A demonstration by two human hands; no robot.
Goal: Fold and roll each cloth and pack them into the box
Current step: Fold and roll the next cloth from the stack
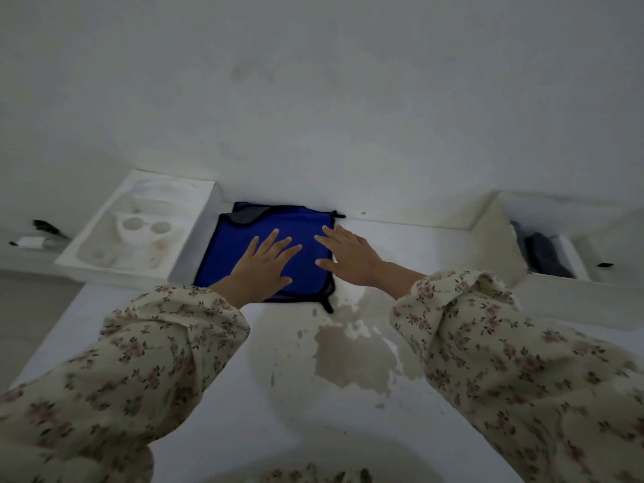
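Blue cloth (244, 238) folded flat; open box (501, 235) with dark cloths (543, 254) off to the side.

Bright blue, folded to a rough square with black edging, lying flat under both hands: left hand (263, 264) palm-down on the middle, right hand (348, 257) pressing the right edge, fingers spread. Far-left corner turned back, showing a grey underside. Short black loops poking out at the far-right corner and the near-right corner, just beyond the right hand's wrist. White box well to the right of the right hand, open on top, holding dark grey cloths, too dim to count or tell whether rolled.
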